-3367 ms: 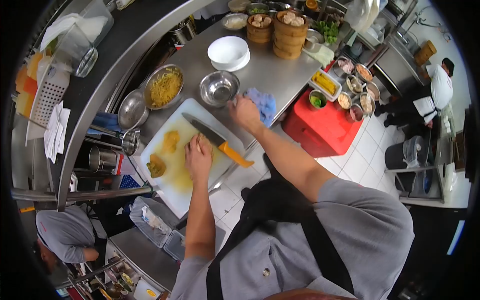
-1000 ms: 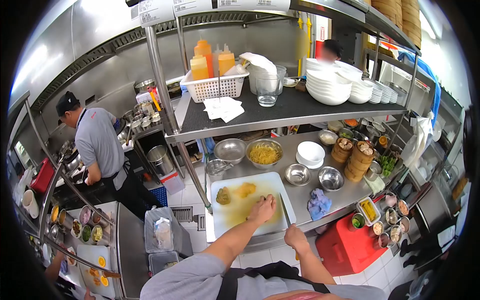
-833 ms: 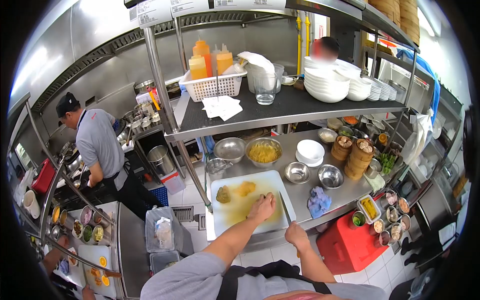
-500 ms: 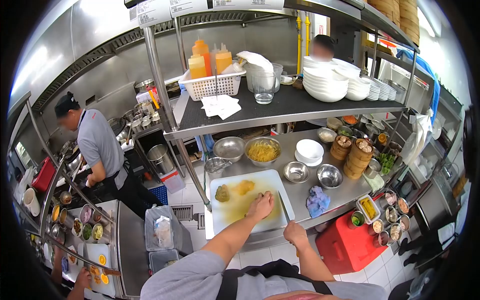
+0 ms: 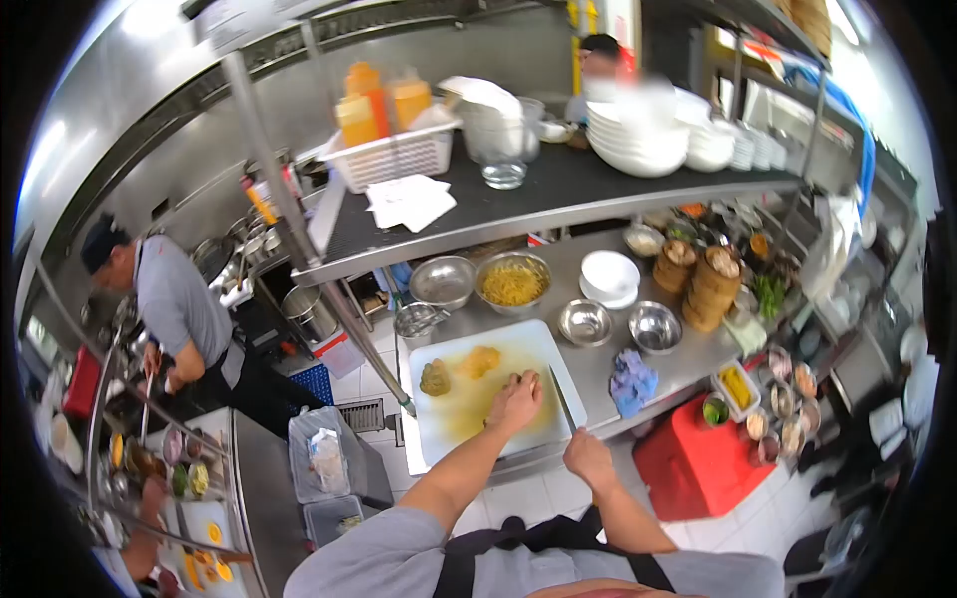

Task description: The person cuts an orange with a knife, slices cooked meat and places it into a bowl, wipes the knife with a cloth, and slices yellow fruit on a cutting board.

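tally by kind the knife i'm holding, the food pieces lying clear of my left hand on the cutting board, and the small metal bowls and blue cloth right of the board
Knife: 1
Food pieces clear of the left hand: 2
Small metal bowls: 2
Blue cloth: 1
Total: 6

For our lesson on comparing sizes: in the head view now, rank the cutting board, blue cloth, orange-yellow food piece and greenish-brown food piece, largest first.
1. Cutting board
2. Blue cloth
3. Orange-yellow food piece and greenish-brown food piece: too alike to rank.
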Demonstrator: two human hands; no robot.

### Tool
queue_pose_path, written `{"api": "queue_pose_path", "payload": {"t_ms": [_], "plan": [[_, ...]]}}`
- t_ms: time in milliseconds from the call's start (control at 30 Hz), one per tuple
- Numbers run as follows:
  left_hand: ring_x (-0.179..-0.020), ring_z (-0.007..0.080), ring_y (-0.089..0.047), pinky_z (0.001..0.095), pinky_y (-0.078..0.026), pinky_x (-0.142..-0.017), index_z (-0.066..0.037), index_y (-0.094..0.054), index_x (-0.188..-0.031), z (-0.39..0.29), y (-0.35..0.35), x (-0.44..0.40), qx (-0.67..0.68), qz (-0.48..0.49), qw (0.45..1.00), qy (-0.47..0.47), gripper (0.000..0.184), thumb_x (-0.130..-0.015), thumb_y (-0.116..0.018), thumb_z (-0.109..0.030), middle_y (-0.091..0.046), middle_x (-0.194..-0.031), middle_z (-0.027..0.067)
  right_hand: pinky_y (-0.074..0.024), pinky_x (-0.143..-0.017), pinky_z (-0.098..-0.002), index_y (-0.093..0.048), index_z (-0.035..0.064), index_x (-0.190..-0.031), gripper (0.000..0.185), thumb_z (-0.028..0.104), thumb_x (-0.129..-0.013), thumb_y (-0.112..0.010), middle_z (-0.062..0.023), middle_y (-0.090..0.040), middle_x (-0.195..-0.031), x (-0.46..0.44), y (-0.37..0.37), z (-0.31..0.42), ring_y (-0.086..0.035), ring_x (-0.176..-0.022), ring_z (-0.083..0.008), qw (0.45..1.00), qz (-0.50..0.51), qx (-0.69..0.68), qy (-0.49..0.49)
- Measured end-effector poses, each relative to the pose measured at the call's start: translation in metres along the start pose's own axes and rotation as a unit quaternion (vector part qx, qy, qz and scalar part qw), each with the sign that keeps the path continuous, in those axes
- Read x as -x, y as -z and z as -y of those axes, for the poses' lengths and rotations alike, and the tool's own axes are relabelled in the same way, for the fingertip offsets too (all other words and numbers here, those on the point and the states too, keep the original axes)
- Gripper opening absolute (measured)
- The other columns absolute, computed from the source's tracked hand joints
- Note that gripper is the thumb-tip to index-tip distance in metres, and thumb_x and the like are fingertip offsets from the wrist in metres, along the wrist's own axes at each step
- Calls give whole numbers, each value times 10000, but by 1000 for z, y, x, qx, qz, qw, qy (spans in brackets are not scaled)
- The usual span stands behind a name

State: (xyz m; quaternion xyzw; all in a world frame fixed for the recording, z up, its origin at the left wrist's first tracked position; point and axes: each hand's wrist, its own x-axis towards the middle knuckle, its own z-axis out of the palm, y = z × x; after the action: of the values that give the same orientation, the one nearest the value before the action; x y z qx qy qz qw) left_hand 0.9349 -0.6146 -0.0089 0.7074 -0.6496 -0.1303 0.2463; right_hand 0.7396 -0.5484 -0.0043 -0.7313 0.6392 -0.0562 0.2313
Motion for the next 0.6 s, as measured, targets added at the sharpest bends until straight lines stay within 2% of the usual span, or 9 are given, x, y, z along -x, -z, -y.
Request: {"api": "queue_pose_path", "payload": {"t_ms": [67, 100, 233, 333, 367, 400, 467, 533, 600], "plan": [[-1009, 479, -655, 550, -548, -876, -143, -526, -1324, -4, -1, -1, 0, -1, 1000, -29, 404, -1021, -448, -398, -623, -1172, 257, -560, -840, -552, -569, -110, -1094, 343, 159, -959, -405, -325, -704, -951, 4, 3, 5, -704, -929, -475, 1000, 8, -5, -4], [-1013, 480, -652, 554, -541, -886, -144, -527, -1326, -4, 1, -2, 4, -6, 1000, -27, 407, -1020, -449, -401, -621, -1183, 258, -562, -822, -558, -565, -106, -1100, 338, 156, -964, -401, -319, -705, -936, 3, 7, 7, -707, -915, -473, 1000, 14, 6, 17], [-1060, 489, -631, 558, -520, -919, -151, -524, -1332, -4, 0, -4, 31, -16, 999, 1, 414, -1019, -448, -412, -617, -1200, 263, -571, -800, -549, -561, -76, -1145, 314, 149, -972, -427, -312, -707, -979, 3, 3, 10, -715, -910, -468, 999, 36, -5, -10], [-1058, 498, -599, 561, -496, -891, -68, -524, -1227, 15, -17, -20, 101, -21, 994, 21, 397, -1007, -492, -397, -615, -1137, 301, -592, -710, -512, -577, -63, -1125, 298, 155, -978, -437, -229, -711, -885, -1, -20, -5, -728, -816, -409, 995, -54, 54, 58], [-978, 488, -594, 567, -484, -844, -37, -524, -1110, 24, -29, -24, 118, -64, 991, -7, 328, -992, -546, -342, -609, -1049, 298, -598, -670, -498, -581, -59, -1123, 295, 155, -975, -443, -204, -705, -856, -1, -32, -14, -729, -779, -385, 990, -79, 76, 87], [-927, 472, -585, 561, -479, -820, -32, -523, -1045, 27, -28, -26, 132, -60, 989, -26, 272, -976, -589, -287, -598, -986, 277, -595, -593, -477, -584, -33, -1075, 249, 155, -966, -461, -184, -689, -814, -2, -47, -25, -720, -701, -351, 968, -177, 95, 149], [-913, 450, -591, 549, -484, -810, -29, -530, -1019, 27, -20, -31, 145, -23, 989, -24, 263, -965, -616, -271, -609, -969, 257, -585, -567, -479, -565, 22, -988, 158, 143, -969, -465, -185, -696, -785, -3, -31, -15, -719, -686, -351, 985, -124, 79, 94], [-931, 441, -595, 536, -488, -834, -44, -548, -1024, 34, -26, -38, 134, -33, 990, -27, 230, -960, -611, -255, -629, -960, 244, -598, -629, -486, -544, 2, -1029, 149, 116, -965, -471, -203, -715, -799, -7, -27, -12, -735, -737, -373, 993, -74, 65, 64], [-955, 438, -594, 526, -491, -843, -56, -545, -1034, 41, -32, -39, 131, -72, 986, -76, 192, -951, -597, -220, -619, -1004, 229, -602, -654, -486, -535, -5, -1041, 150, 107, -963, -474, -214, -718, -806, -4, -16, -4, -740, -761, -381, 998, -27, 50, 26]]}}
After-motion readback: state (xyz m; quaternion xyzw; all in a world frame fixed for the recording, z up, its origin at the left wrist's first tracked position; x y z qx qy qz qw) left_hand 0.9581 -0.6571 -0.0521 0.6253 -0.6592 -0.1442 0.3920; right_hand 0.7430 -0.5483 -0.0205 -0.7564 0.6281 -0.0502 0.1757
